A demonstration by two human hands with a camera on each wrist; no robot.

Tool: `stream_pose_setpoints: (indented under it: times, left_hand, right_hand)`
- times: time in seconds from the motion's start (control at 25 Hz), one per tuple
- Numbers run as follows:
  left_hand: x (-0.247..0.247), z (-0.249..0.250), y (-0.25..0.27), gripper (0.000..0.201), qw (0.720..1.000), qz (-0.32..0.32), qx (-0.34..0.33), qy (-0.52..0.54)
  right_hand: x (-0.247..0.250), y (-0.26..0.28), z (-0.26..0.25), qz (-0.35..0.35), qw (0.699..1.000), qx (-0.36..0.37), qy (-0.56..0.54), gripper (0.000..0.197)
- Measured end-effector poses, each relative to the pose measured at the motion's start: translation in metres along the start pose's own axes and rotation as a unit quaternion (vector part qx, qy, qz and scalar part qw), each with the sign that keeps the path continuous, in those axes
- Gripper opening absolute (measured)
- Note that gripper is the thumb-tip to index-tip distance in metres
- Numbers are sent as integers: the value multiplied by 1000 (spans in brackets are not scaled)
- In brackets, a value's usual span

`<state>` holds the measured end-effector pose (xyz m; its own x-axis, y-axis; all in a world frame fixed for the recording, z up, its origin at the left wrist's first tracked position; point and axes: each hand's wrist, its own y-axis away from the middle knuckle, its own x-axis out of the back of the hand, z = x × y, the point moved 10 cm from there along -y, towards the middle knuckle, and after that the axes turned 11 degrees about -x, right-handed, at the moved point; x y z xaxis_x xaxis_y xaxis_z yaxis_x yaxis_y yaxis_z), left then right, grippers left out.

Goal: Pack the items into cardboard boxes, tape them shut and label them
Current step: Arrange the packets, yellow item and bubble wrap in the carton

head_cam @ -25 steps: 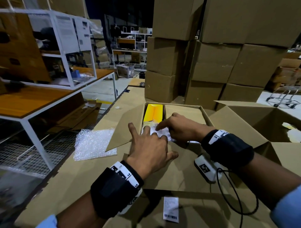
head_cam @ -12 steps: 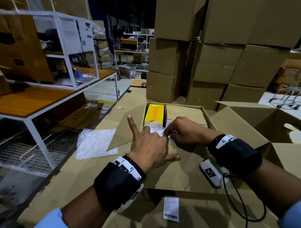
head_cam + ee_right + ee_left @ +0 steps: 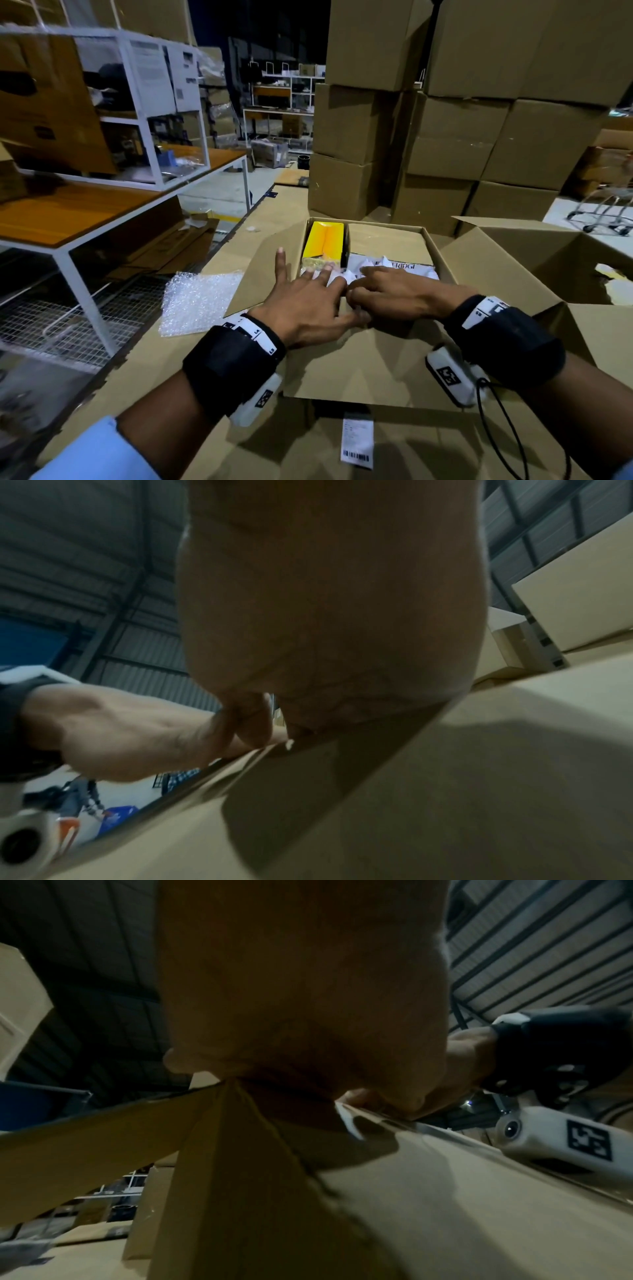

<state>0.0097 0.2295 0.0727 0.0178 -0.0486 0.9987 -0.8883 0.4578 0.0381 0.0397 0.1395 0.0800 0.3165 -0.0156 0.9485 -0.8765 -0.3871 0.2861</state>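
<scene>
The step now looks like tucking the white crumpled paper (image 3: 363, 274) down into the open brown cardboard box (image 3: 370, 370) so the things inside sit snug. To do it well, push the paper flat and low, into the gaps, so the flaps can fold shut later.

Nearest, a small white barcode label (image 3: 357, 439) lies on the cardboard-covered counter (image 3: 191, 404).

Next comes the left hand (image 3: 308, 308). Its fingers are spread out straight and press on the paper, and it grips nothing. The right hand (image 3: 394, 294) is just beside it, touching it. Its fingers are curled and seem to pinch the paper, but the tips are partly hidden.

Farther in the box stands a yellow carton (image 3: 325, 241). To the left, a sheet of clear bubble wrap (image 3: 200, 301) lies on the counter.
</scene>
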Motion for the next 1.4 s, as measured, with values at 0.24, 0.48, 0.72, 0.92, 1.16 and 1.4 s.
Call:
stream_pose_setpoints:
  times: [0.24,0.48,0.72,0.92,1.16,1.4]
  left_hand:
    - [3,7,11,81,996,32,31,-80]
    - [23,19,26,67,984,127,47,-119]
    - [13,15,27,63,986,130,63,-89]
    - [6,7,14,84,995,75,41,-58]
    - [4,5,4,96,997,35,36,-63]
    - [7,-6,-2,93,1000,-19,15,-13]
  right_hand:
    - [-13,8,11,5,1000,-6,27,53]
    - [-15,17,-2,-26,998,29,56,49]
    - [-7,16,6,21,999,29,-7,50]
    - [-4,26,-1,36,998,51,32,45]
    - [6,16,-14,98,990,86,52,48]
    - [-15,-3,-8,28,984,84,155,23]
